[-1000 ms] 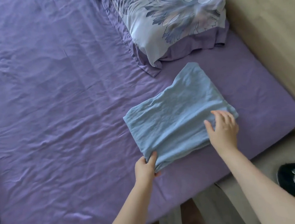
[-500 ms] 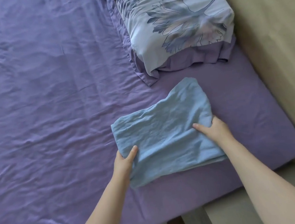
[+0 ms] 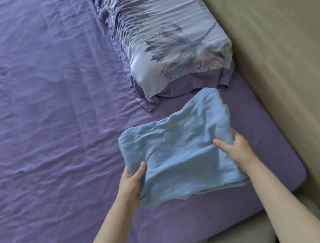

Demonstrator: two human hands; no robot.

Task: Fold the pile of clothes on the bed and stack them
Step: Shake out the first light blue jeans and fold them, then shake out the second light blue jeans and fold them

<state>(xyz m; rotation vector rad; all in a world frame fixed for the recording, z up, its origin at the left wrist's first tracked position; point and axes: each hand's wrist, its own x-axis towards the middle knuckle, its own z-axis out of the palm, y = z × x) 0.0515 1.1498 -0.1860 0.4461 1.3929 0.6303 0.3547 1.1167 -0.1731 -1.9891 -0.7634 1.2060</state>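
- A person's left hand (image 3: 132,179) grips the near-left corner of a folded light-blue garment (image 3: 179,150), thumb on top and fingers tucked beneath, on a bed's purple sheet (image 3: 49,131)
- The right hand (image 3: 235,149) clasps the garment's right edge, thumb pressed over the cloth and fingers curled around it; a second ago that hand lay flat on top with its fingers spread
- The garment lies near the bed's right corner, just short of a leaf-print pillow (image 3: 167,43); its far end now sits close to the pillow's purple border, where earlier a clear gap showed
- Both hands having closed on opposite edges suggests the smoothing is over and the piece is being carried or set as the base of a stack
- No other clothes show here, so how much of the pile remains cannot be told
- A beige headboard (image 3: 275,53) runs along the bed's right side
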